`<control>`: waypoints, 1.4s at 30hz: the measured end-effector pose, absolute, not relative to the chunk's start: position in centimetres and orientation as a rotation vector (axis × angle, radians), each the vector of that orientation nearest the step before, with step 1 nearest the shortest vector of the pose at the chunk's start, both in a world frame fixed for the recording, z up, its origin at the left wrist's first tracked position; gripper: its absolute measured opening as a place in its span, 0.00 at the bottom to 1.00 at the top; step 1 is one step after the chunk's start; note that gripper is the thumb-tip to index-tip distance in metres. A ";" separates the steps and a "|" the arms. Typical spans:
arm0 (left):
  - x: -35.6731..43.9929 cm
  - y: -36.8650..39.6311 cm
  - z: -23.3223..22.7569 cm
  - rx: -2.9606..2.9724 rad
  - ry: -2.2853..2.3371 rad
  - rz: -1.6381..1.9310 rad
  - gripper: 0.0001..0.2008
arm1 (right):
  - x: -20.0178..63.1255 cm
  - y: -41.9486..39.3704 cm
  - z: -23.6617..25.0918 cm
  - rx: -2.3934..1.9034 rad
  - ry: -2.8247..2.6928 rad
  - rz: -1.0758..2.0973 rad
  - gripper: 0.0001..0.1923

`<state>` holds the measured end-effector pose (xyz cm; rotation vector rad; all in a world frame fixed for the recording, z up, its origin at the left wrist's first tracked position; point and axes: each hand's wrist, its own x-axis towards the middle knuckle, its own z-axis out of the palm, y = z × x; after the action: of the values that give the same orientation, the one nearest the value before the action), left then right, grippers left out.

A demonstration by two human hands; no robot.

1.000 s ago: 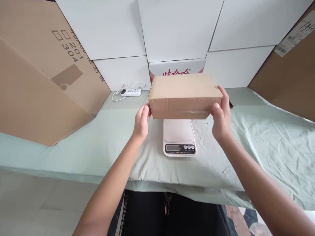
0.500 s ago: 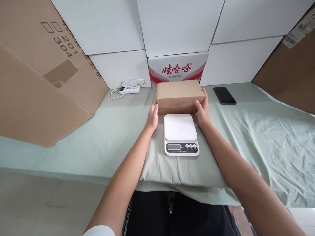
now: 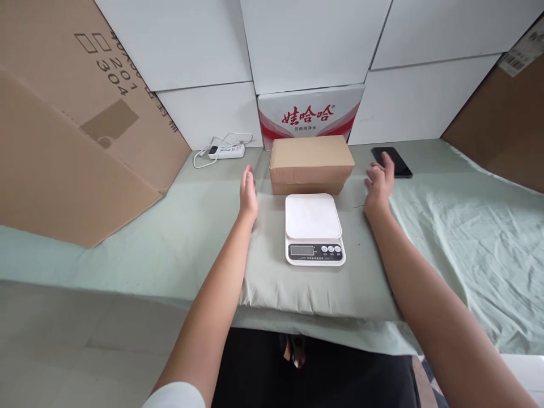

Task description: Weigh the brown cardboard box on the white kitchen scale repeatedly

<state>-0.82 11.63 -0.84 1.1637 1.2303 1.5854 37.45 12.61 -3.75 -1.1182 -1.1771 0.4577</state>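
A closed brown cardboard box (image 3: pixel 312 164) sits on the cloth, just behind a white digital kitchen scale (image 3: pixel 314 226). The scale's plate is bare and its display looks blank. To the left of the box, apart from it, my left hand (image 3: pixel 249 192) is held edge-on with the fingers stretched out, holding nothing. On the other side my right hand (image 3: pixel 379 184) is open with its fingers spread, also holding nothing. Its fingertips overlap the view of a black phone (image 3: pixel 395 163); whether they touch it I cannot tell.
A white power strip (image 3: pixel 227 151) with a thin cable lies at the back left. Large cardboard cartons flank the green-clothed table (image 3: pixel 204 238) at left (image 3: pixel 85 170) and right. Behind the box stands a white carton with red print (image 3: pixel 310 113), beneath white panels.
Both hands have let go of the brown box and moved outward, the left hand to the left and the right hand to the right. The box stays behind the scale.
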 end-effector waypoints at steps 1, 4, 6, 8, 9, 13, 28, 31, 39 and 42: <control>-0.4 11.5 -1.0 1.197 1.216 1.538 0.46 | 36.8 12.4 -3.5 -1.139 -1.135 0.528 0.46; 0.9 10.9 -1.4 1.306 1.126 1.420 0.49 | 34.4 11.4 -2.4 -1.122 -1.147 0.728 0.46; 1.3 10.4 -1.4 1.367 1.062 1.380 0.48 | 33.0 10.7 -1.6 -1.081 -1.237 0.797 0.47; 1.5 10.0 -1.3 1.395 1.034 1.375 0.46 | 32.3 10.3 -1.1 -1.076 -1.284 0.809 0.47; 1.5 9.8 -1.2 1.398 1.032 1.380 0.46 | 32.1 10.2 -0.9 -1.080 -1.295 0.805 0.46; 1.5 9.7 -1.1 1.401 1.055 1.402 0.47 | 32.1 10.3 -0.7 -1.079 -1.295 0.781 0.45; 1.5 10.3 -1.3 1.379 1.063 1.392 0.44 | 31.8 10.5 -1.1 -1.085 -1.413 0.715 0.59; 1.5 10.3 -1.0 1.388 1.045 1.396 0.45 | 31.2 10.1 -0.7 -1.092 -1.424 0.662 0.62; 0.1 4.1 2.9 1.611 1.004 1.464 0.43 | 30.2 4.8 3.3 -0.979 -1.440 0.483 0.58; -0.5 0.0 2.9 1.620 0.995 1.479 0.43 | 30.8 1.3 1.7 -0.977 -1.535 0.435 0.64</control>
<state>-0.48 -0.04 2.94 1.6201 0.9947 1.4793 30.78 1.26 1.73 -0.9769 -1.5351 0.4353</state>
